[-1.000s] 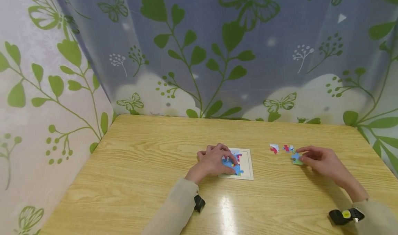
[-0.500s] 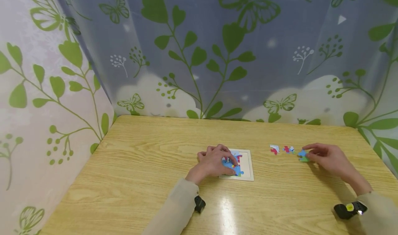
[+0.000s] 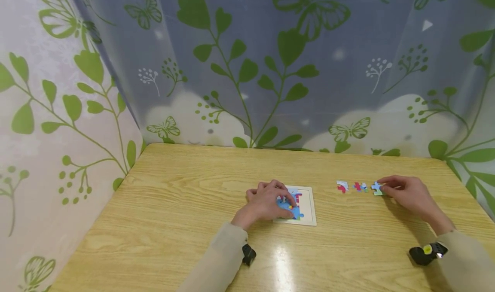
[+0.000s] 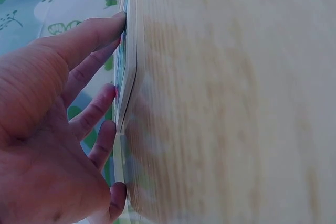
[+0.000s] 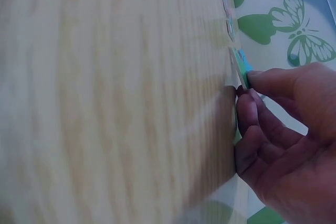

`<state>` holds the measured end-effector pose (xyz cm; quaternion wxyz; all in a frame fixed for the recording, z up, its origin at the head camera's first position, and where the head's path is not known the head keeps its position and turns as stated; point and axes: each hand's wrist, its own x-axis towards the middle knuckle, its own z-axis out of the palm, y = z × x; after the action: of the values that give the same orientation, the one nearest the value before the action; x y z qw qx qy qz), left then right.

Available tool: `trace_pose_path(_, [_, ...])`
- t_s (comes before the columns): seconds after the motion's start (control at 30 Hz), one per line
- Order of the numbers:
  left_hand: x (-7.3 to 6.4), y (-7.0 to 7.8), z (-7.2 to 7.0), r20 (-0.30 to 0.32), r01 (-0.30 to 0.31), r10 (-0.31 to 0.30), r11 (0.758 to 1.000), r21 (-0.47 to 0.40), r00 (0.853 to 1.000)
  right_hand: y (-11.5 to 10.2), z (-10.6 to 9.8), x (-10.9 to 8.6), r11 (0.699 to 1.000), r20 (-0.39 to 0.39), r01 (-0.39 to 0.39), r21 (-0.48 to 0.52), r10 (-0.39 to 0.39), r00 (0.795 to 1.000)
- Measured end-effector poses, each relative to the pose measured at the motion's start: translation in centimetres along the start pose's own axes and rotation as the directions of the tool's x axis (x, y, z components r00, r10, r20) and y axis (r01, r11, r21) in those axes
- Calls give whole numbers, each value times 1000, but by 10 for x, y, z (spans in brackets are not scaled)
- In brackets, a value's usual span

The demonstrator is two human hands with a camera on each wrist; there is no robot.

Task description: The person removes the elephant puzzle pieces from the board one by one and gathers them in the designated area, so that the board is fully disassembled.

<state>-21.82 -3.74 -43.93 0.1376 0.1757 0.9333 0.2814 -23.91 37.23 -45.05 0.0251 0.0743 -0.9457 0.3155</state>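
In the head view, my left hand rests its fingertips on a jigsaw puzzle board with a pale frame. Joined blue pieces fill part of the board, partly covered by that hand; its right side shows bare backing. In the left wrist view the fingers are spread along the board's face. Over to the right, my right hand pinches a blue-and-green puzzle piece between thumb and fingers. The right wrist view shows that piece tilted up at the thumb tip, close over the table.
Two loose puzzle spots lie left of the right hand: a red-and-white piece and a red-and-blue piece. The wooden table ends at a patterned curtain behind. Each wrist wears a black camera.
My right hand has carried the blue-and-green piece right, away from the red-and-blue one, then slightly toward the back, turning it a little. The left hand keeps its place on the board.
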Motion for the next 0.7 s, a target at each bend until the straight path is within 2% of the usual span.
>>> trace_pose_path(0.37, [0, 1, 0, 2, 2, -2, 1000, 4, 1000, 1, 1, 4, 999, -3, -47, 5, 47, 999])
trace_pose_path(0.7, [0, 0, 0, 2, 3, -4, 1000, 7, 1000, 3, 2, 2, 999, -21, -53, 8, 54, 998])
